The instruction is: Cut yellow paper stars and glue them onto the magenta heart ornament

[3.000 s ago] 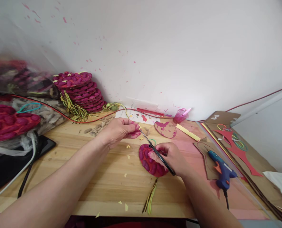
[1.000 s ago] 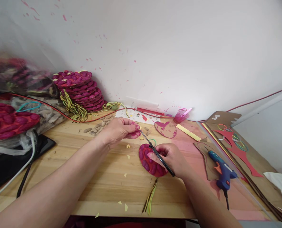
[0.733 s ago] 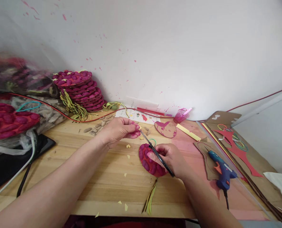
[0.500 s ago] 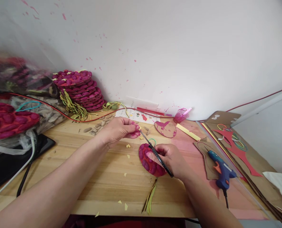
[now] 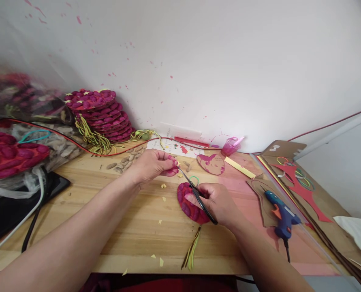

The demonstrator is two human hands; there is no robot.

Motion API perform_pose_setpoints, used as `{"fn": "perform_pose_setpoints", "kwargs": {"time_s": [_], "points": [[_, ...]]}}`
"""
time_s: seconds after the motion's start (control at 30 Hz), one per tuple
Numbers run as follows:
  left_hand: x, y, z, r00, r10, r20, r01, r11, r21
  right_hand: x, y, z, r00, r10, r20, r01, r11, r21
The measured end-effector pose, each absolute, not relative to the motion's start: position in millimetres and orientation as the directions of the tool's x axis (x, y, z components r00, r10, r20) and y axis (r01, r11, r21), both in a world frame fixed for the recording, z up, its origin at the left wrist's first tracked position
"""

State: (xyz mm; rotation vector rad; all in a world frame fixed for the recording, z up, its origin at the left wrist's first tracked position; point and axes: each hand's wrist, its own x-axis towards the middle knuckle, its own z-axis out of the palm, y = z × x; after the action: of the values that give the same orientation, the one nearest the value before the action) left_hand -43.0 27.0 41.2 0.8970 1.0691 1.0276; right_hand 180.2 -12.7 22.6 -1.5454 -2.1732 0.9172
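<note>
My left hand pinches a small piece of yellow paper between thumb and fingertips, which are stained pink. In my right hand is a pair of black-handled scissors, its blade tips reaching up to the yellow paper. Below the scissors lies a round pink-and-red disc covered in painted lumps, partly hidden by my right hand. A green loop shows at its top, and a yellow-and-brown tassel hangs from its bottom. Small yellow paper scraps lie scattered on the wooden table.
A stack of similar discs stands at the back left, near loose peanuts. To the right lie a blue glue gun, a yellow paper strip and a heart-marked cardboard piece. A pink cup stands by the wall.
The scissors have shifted slightly, with the handles looking a little wider apart. My left hand stays nearly still, holding the yellow paper. The whole view has shifted slightly.
</note>
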Motion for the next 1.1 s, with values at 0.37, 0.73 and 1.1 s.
{"fn": "perform_pose_setpoints", "kwargs": {"time_s": [0.37,0.73,1.1], "points": [[-42.3,27.0,35.8,0.119,0.971,-0.205,-0.21,0.226,0.951,178.4,-13.3,19.5,-0.359,0.932,-0.046,0.748,0.258,-0.612],[-45.1,26.7,42.1,0.019,0.98,-0.2,-0.247,0.198,0.948,176.8,-14.2,18.0,-0.333,0.943,-0.002,0.742,0.261,-0.618],[-46.1,25.1,38.9,0.106,0.968,-0.228,-0.308,0.25,0.918,177.6,-9.4,20.6,-0.226,0.965,-0.136,0.34,-0.052,-0.939]]}}
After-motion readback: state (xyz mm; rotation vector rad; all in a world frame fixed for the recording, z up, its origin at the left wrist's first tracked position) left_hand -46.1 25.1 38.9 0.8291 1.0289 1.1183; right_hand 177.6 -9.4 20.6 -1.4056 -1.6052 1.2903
